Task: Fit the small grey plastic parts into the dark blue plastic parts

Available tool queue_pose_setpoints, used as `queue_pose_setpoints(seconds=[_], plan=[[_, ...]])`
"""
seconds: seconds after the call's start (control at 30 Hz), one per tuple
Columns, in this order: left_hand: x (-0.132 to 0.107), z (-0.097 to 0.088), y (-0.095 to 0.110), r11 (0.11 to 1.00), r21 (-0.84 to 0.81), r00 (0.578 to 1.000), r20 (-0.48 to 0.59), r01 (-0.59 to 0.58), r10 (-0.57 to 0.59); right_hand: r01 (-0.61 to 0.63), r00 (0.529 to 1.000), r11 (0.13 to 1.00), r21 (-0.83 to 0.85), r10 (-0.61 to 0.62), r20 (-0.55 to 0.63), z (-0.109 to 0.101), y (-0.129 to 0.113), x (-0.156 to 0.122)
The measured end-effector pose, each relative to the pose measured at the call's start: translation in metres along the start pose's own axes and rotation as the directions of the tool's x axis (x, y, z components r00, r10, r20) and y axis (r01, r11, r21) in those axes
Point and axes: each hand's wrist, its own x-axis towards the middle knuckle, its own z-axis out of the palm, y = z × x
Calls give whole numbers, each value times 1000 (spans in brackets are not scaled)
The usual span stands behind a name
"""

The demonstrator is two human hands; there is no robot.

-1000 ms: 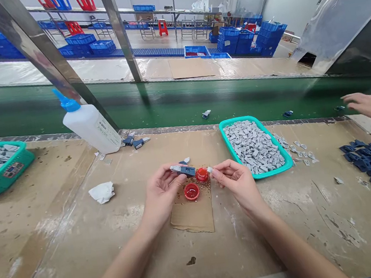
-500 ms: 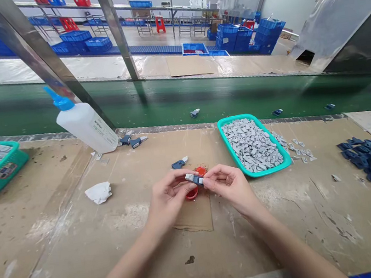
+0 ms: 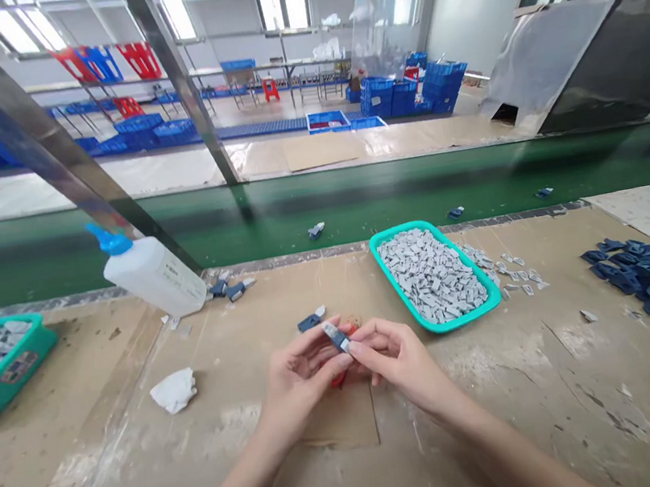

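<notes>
Joining entry: blue-grey part (image 3: 337, 337), clamped between left hand (image 3: 303, 373) and right hand (image 3: 396, 356), is best held square, above the cardboard pad (image 3: 341, 432).

A: What is the held part (image 3: 336, 337) made of?
B: Matt plastic, dark blue, with a paler grey tip.
A: And beneath the grip?
B: Plain brown cardboard (image 3: 343, 424), dull, lying on a scuffed, stained bench top (image 3: 504, 379). Right of the grip sits a smooth teal plastic tray (image 3: 464, 318); left of it, crumpled white paper (image 3: 174, 390).
</notes>
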Motion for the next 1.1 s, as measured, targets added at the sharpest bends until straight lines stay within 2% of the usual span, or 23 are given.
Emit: queue_pose_setpoints(seconds=[0.07, 0.13, 0.17, 0.2, 0.23, 0.27, 0.3, 0.33, 0.4, 0.5, 0.57, 0.63, 0.77, 0.87, 0.97, 1.1], plan=[[11, -9, 4, 995, 92, 999, 1, -36, 37, 41, 998, 994, -100, -46, -48, -11, -6, 0], [34, -28, 8, 960, 249, 990, -34, -125, 138, 132, 962, 947, -291, -193, -192, -32, -11, 0], [50, -41, 11, 916, 364, 979, -52, -167, 199, 168, 910, 892, -420, -305, -282, -46, -13, 1], [69, -55, 13, 843, 498, 962, -58, -203, 266, 169, 834, 816, -553, -418, -362, -61, -13, 1], [90, -69, 16, 718, 669, 947, -63, -193, 314, 136, 758, 728, -672, -513, -403, -77, -12, 1], [111, -83, 19, 518, 847, 946, -59, -123, 320, 76, 712, 642, -763, -571, -408, -91, -10, 1], [133, -96, 22, 272, 962, 955, -54, -30, 293, 1, 687, 574, -819, -595, -416, -105, -8, 1], [153, -107, 24, 190, 982, 959, -69, 16, 274, -59, 680, 524, -850, -602, -418, -115, -5, 1], [190, -123, 26, 82, 995, 970, -77, 59, 229, -143, 698, 470, -871, -577, -425, -128, -1, 1], [228, -132, 23, -7, 997, 985, -80, 82, 155, -191, 741, 465, -864, -509, -438, -131, -3, 5], [243, -131, 19, -50, 995, 989, -76, 82, 125, -206, 761, 471, -858, -473, -443, -126, -7, 12], [252, -125, 15, -81, 994, 987, -62, 74, 146, -216, 782, 460, -861, -447, -435, -122, -10, 20], [259, -105, 6, -110, 993, 966, -9, 39, 260, -255, 829, 388, -886, -384, -407, -115, -11, 31], [262, -94, -1, -111, 994, 966, 7, 22, 257, -294, 838, 348, -890, -355, -415, -111, -9, 32], [264, -96, -6, -104, 993, 976, -25, 48, 216, -272, 835, 375, -886, -365, -411, -109, -6, 30], [258, -113, -5, -70, 989, 975, -113, 128, 190, -217, 813, 456, -863, -404, -418, -110, -2, 30]])
